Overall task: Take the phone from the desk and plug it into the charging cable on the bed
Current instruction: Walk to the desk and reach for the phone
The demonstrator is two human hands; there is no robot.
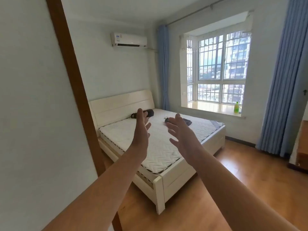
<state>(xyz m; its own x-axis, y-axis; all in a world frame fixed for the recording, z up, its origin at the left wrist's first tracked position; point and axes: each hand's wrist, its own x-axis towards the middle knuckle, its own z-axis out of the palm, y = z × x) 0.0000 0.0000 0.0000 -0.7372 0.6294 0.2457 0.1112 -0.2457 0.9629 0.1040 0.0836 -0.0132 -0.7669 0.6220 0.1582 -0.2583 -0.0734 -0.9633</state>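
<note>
White mattress: bare, on a cream bed (175, 180) at frame centre.
Left hand (141, 130): raised mid-frame, fingers spread, holding nothing.
Right hand (181, 132): raised just right of it, fingers spread, holding nothing.
Phone: cannot tell; none in either hand.
Dark items: one (150, 112) by the headboard above the left hand, small ones (167, 120) just beyond the right fingertips; whether a cable is among them is unclear.
Desk (302, 147): only an edge at far right.
Bottle (236, 107): green, on the sill, upper right.
</note>
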